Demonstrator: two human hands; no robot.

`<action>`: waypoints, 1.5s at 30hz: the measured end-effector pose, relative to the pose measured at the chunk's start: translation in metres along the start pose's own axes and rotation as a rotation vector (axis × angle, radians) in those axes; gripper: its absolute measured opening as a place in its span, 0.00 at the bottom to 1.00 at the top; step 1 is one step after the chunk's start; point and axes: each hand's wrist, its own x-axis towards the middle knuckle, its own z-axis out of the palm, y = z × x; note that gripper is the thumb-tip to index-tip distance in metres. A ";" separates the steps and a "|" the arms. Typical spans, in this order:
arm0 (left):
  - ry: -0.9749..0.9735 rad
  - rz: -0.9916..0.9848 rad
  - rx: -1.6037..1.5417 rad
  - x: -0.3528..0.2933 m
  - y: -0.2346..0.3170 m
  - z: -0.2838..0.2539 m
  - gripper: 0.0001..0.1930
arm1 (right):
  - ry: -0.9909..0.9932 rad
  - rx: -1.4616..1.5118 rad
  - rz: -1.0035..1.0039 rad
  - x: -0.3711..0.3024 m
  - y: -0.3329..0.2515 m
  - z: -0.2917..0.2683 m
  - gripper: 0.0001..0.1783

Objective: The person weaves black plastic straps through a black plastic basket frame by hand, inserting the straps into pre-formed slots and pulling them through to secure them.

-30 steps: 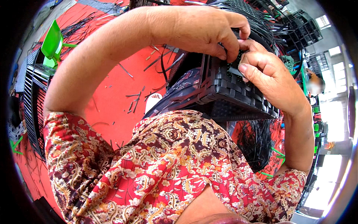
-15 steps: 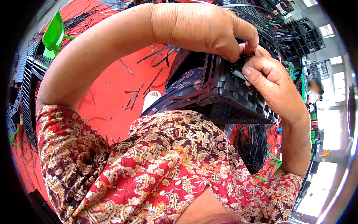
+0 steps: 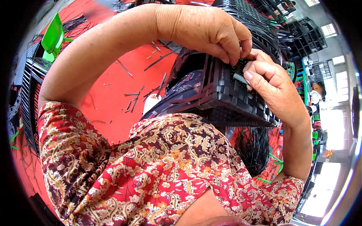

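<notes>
A black woven basket (image 3: 235,96) of flat plastic strips rests tilted across my lap. Over its top face my left hand (image 3: 211,35) is bent, thumb and fingers pinched at the weave; whatever they grip is hidden. My right hand (image 3: 273,77) lies on the basket's right side with its fingers curled. Between its thumb and fingers sticks out a short grey strip (image 3: 240,78), pointing toward the left hand. The tips of both hands are close together but apart.
Loose cut strips (image 3: 134,100) are scattered over the red floor (image 3: 109,90). A green plastic piece (image 3: 52,35) stands at far left beside black slatted frames (image 3: 30,83). Bundled black strips (image 3: 252,147) hang right of my lap; more woven black goods (image 3: 241,13) stand ahead.
My left hand has moved slightly left, its fingertips parting from my right hand's. The grey strip shows more fully. The basket has shifted only a little.
</notes>
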 end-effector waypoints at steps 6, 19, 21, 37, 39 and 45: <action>-0.116 0.001 0.493 -0.001 0.033 -0.009 0.10 | -0.047 -0.049 -0.025 0.005 -0.015 -0.003 0.14; -0.200 0.053 0.228 0.031 -0.008 0.010 0.10 | 0.021 0.210 0.197 -0.018 0.000 -0.006 0.12; -0.183 0.065 0.222 0.030 -0.007 0.010 0.09 | 0.019 0.194 0.159 -0.016 -0.004 -0.003 0.12; -0.228 0.017 0.196 0.039 -0.014 0.007 0.09 | 0.023 0.173 0.175 -0.018 -0.014 -0.007 0.15; -0.260 -0.048 0.156 0.039 -0.010 0.005 0.09 | 0.039 0.171 0.162 -0.017 -0.015 -0.005 0.15; -0.355 -0.028 0.108 0.046 -0.015 0.003 0.09 | 0.031 0.168 0.181 -0.015 -0.017 -0.004 0.15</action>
